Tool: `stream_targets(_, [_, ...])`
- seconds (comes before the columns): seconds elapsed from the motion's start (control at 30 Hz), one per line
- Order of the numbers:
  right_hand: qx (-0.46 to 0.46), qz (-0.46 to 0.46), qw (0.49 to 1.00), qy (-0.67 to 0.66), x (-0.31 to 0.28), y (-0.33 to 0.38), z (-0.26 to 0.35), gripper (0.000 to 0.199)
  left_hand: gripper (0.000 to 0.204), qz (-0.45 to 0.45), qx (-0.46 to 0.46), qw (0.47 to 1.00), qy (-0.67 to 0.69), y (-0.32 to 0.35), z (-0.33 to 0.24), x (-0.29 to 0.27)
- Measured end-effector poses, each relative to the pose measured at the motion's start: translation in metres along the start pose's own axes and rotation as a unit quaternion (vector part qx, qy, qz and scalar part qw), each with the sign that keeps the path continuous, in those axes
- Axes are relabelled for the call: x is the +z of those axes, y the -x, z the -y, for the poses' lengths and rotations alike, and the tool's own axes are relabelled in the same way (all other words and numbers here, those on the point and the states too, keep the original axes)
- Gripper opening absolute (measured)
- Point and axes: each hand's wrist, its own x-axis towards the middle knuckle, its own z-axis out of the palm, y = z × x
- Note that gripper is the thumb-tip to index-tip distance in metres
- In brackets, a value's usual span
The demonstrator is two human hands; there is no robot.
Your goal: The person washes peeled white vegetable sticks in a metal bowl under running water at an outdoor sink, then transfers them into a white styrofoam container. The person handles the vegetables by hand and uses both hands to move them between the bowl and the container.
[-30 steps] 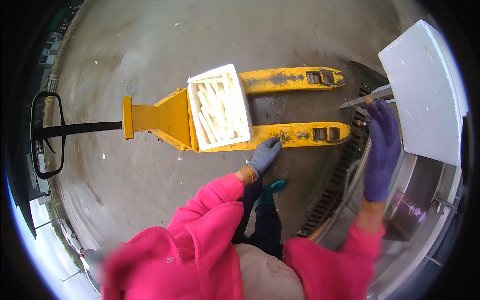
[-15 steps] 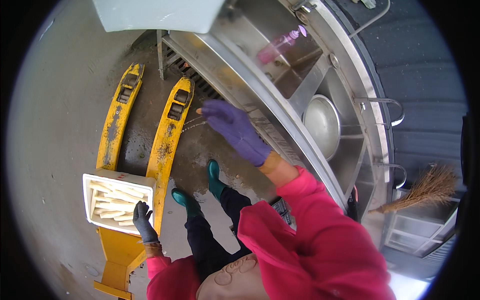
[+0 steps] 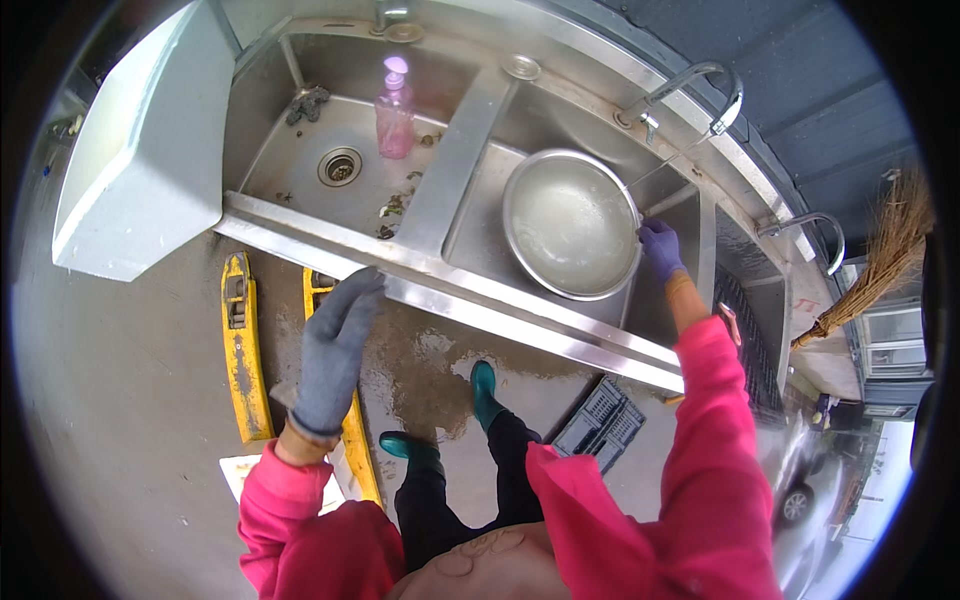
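Note:
My right hand (image 3: 661,250), in a purple glove, has its fingers closed at the right rim of a round metal basin (image 3: 520,215). The basin stands in the middle sink compartment (image 3: 478,210) and holds cloudy water. A thin stream runs into it from the curved tap (image 3: 735,100). My left hand (image 3: 338,350), gloved in grey, hangs in front of the sink's front edge with fingers stretched out and nothing in them. Below that arm, a white box (image 3: 238,470) is mostly hidden.
A pink pump bottle (image 3: 395,120) and a dark scrubber (image 3: 307,103) sit in the left compartment. A white tub (image 3: 140,150) stands at its left. Yellow pallet-jack forks (image 3: 243,350) and a grey plastic crate (image 3: 600,425) are on the floor. A straw broom (image 3: 870,265) leans right.
My view has turned toward the sink. My right hand has moved from over the floor to the basin's rim. My left hand has left the box of long pale pieces and risen.

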Motion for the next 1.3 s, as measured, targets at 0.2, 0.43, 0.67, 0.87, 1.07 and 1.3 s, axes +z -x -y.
stream_targets(0.2, [-0.01, 0.016, 0.976, 0.218, -0.018, -0.098, -0.152, 0.039, 0.057, 0.105, -0.27, 0.955, 0.068, -0.164, 0.039, 0.152])
stream_targets(0.43, [0.036, 0.016, 0.993, 0.109, 0.017, -0.138, -0.186, 0.061, 0.049, 0.431, 0.099, 0.624, -0.644, -0.263, 0.148, 0.223])
stream_targets(0.67, [0.114, 0.049, 0.992, -0.001, 0.029, -0.136, -0.157, 0.06, 0.033, 0.423, 0.072, 0.659, -0.618, -0.28, 0.223, 0.247])
stream_targets(0.87, [0.137, -0.078, 0.987, -0.008, 0.04, -0.131, -0.171, 0.05, 0.02, 0.23, -0.289, 0.872, -0.32, -0.274, 0.213, 0.243])
stream_targets(1.07, [0.146, 0.041, 0.977, -0.152, -0.016, -0.099, -0.097, 0.045, 0.03, 0.367, 0.018, 0.803, -0.47, -0.256, 0.181, 0.22])
stream_targets(1.3, [0.115, 0.059, 0.969, -0.21, -0.087, -0.029, 0.018, 0.04, 0.037, -0.005, -0.111, 0.968, -0.227, -0.189, 0.076, 0.213])
